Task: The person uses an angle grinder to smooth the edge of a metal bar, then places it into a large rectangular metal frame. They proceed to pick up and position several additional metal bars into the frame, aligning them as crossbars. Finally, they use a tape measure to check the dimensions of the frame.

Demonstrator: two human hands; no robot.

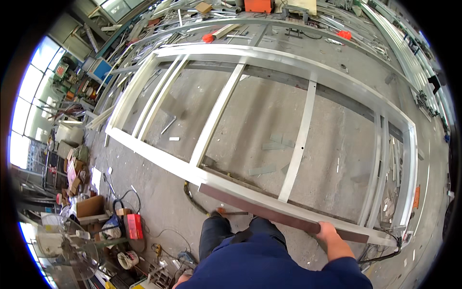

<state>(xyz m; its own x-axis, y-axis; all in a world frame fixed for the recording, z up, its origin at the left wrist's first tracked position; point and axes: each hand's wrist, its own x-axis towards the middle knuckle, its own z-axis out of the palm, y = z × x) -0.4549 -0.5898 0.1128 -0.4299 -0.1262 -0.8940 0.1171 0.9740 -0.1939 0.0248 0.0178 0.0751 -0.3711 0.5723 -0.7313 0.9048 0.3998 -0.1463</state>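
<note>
A large white metal frame (210,120) with several crossbars lies in front of me, raised above the floor. Along its near side runs a long, flat brown strip (262,209), lying against the white rail. My right hand (327,231) is closed on the lower edge of this brown strip, toward its right end; the fingertips are partly hidden. Of my left arm only a small patch of skin shows at the lower edge, and the left hand itself is out of sight. A dark cable (192,198) hangs below the frame near my legs.
Left of me stand a fan (67,245), a red box (135,226), cardboard boxes (90,206) and loose cables on the floor. Metal offcuts are heaped at the far left. Long profiles (399,41) line the right side. Glass-like strips (263,169) lie beneath the frame.
</note>
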